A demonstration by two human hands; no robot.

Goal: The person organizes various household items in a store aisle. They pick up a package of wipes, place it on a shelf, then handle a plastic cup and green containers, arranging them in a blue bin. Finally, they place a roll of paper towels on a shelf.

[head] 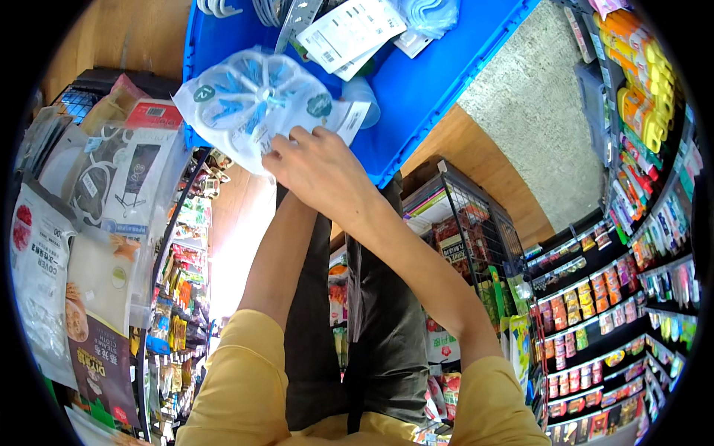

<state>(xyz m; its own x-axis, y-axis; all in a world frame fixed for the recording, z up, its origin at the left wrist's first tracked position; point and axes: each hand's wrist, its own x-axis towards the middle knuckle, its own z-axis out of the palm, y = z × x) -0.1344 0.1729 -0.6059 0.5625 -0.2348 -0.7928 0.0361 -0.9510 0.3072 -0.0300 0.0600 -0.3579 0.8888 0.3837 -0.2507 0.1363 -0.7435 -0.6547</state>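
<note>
A clear plastic bag holding a white round drying hanger with blue clothes pegs (268,95) lies over the near-left rim of a blue plastic bin (407,106). My right hand (321,164) reaches across and has its curled fingers on the bag's near edge, gripping it. My left forearm passes beneath the right wrist; the left hand is hidden behind the right hand and the bag. Inside the bin, beyond the bag, lie a white printed card (351,36), a translucent cup (365,106), a pack of wavy light-blue items (427,17) and white plastic hangers (220,8).
Packaged household goods (134,173) hang close on the left. A black wire rack (479,223) stands right of my legs. Shelves of jars (574,312) and a shelf of yellow bottles (641,106) line the right side. Bare concrete floor (524,111) shows beyond the bin.
</note>
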